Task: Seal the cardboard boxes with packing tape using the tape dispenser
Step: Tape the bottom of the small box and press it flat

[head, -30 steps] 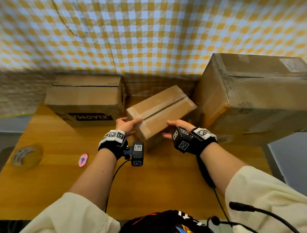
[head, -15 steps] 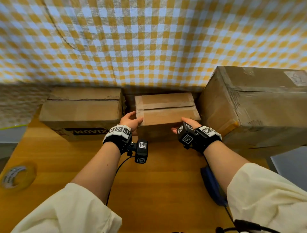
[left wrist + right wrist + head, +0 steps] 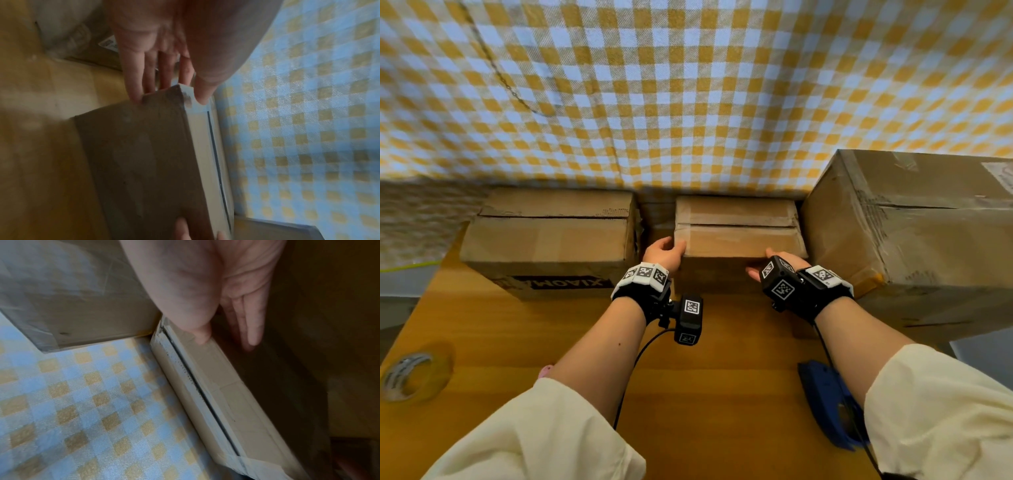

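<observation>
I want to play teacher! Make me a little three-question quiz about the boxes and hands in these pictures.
1. True or false: the small box sits between the left box and the big box.
2. Which hands touch the small box? A) only the left hand B) only the right hand C) both
3. Fill in: the blue tape dispenser lies on the ____, under the right forearm.

Key: 1 true; 2 C; 3 table.

head view looking down, wrist views close, sharing small box (image 3: 739, 226)
</observation>
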